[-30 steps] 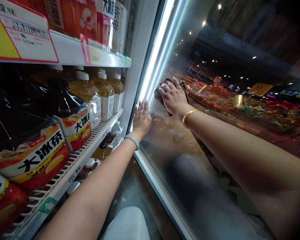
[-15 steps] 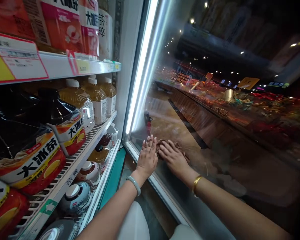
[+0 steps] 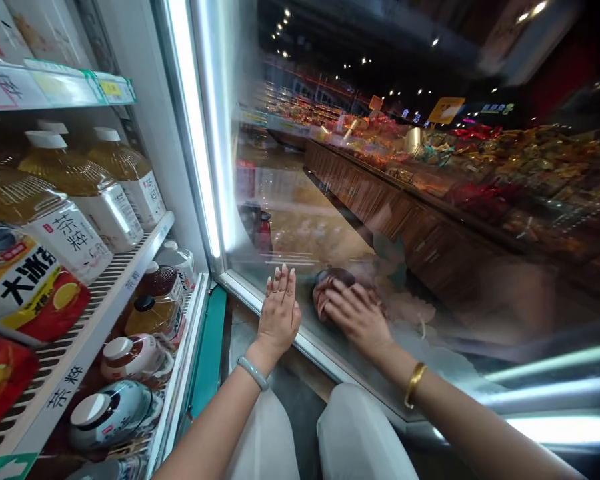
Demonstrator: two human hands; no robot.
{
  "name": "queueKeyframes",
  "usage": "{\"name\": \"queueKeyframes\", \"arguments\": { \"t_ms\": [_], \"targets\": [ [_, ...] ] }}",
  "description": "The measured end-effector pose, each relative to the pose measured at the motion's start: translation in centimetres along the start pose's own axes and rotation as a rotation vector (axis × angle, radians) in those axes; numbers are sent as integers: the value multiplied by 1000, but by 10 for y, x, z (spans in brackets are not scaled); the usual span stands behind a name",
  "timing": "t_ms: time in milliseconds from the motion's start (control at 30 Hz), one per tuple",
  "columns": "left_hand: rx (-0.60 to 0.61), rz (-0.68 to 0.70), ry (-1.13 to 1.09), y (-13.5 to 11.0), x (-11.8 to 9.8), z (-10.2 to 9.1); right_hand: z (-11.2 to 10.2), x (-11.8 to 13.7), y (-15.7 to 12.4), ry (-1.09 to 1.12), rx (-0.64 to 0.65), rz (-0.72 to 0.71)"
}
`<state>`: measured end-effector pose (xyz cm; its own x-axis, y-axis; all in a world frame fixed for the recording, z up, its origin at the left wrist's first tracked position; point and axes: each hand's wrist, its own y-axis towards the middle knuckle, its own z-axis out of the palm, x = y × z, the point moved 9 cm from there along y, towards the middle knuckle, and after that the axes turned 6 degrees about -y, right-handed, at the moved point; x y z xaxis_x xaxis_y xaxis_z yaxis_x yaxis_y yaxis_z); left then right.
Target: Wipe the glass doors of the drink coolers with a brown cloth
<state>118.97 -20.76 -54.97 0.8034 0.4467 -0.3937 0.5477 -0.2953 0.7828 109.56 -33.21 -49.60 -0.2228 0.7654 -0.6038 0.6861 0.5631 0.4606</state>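
Note:
Under the fingers of my right hand [image 3: 363, 319] is a brownish-pink cloth [image 3: 322, 295], pressed against the inside of a glass door [image 3: 275, 233]. Part of the cloth shows beyond my fingertips, the rest is covered by the hand. My left hand [image 3: 279, 313] is held flat at the lower door frame, fingers stretched out together, with nothing in it. Whether its fingertips touch the glass I cannot tell. The door's pale metal frame [image 3: 330, 353] runs below both hands. A jade-coloured bangle [image 3: 253, 372] is on my left wrist, a gold one [image 3: 415, 385] on my right.
Cooler shelves on the left carry tea bottles [image 3: 77, 233], with smaller bottles [image 3: 115, 407] on the rack below. A bright light strip [image 3: 195, 127] runs up beside the door hinge. Through the glass appears a wooden display counter [image 3: 370, 200] heaped with goods. My knees [image 3: 365, 433] are below.
My right hand and the cloth have moved right over the glass, away from my left hand. The view has swung right, with the shelves shifting left. My left hand stays flat by the frame.

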Motion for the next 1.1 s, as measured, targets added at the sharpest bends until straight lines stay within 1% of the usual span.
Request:
{"name": "queueKeyframes", "arguments": {
  "t_ms": [33,100,133,167,200,233,267,300,333,367,400,433,467,500,533,600,633,667,700,767,833,867,933,967,1033,1100],
  "targets": [
    [-5,0,-3,3,-2,-1,-14,-22,13,-14,-6,79],
    [-28,7,-10,11,-6,-3,-40,-65,38,-60,-82,332],
    [-38,19,-14,15,-10,-3,-47,-75,45,-77,-126,416],
    [-42,41,-18,16,-15,-2,-48,-73,48,-86,-156,409],
    [-37,69,-22,16,-22,1,-42,-62,46,-86,-156,369],
    [-23,102,-25,13,-30,5,-30,-45,37,-75,-126,291],
    [-6,138,-29,9,-39,11,-17,-26,21,-57,-106,212],
    [13,174,-35,4,-48,17,-2,-7,-1,-29,-55,149],
    [29,207,-42,-3,-58,22,10,7,-25,-1,-6,124],
    [39,235,-51,-9,-67,28,17,16,-49,22,16,114],
    [48,258,-60,-13,-75,33,17,20,-71,25,24,117],
    [54,276,-69,-17,-83,37,14,19,-88,25,36,125],
    [58,289,-76,-18,-89,41,7,12,-98,15,38,152],
    [59,298,-83,-18,-95,44,-3,1,-103,-8,35,198],
    [58,303,-89,-16,-99,47,-15,-13,-102,-40,23,260],
    [46,302,-99,-9,-104,52,-36,-39,-91,-120,-29,400],
    [35,296,-104,-6,-104,53,-42,-46,-84,-152,-68,448],
    [23,286,-111,-5,-103,54,-43,-47,-77,-167,-93,463],
    [13,271,-114,-5,-102,55,-39,-42,-72,-166,-96,446],
    [13,252,-109,-12,-99,58,-20,-21,-76,-141,-56,363],
    [45,269,-101,-28,-102,61,-4,3,-98,-119,-4,290],
    [67,291,-101,-38,-105,63,-1,11,-114,-119,6,275],
    [99,336,-111,-55,-114,66,-7,19,-146,-124,12,265],
    [110,353,-116,-60,-118,67,-13,17,-159,-128,16,268],
    [117,377,-122,-63,-127,69,-29,2,-176,-146,13,314],
    [110,391,-128,-55,-135,69,-44,-21,-182,-186,-11,409]
  ]
}}
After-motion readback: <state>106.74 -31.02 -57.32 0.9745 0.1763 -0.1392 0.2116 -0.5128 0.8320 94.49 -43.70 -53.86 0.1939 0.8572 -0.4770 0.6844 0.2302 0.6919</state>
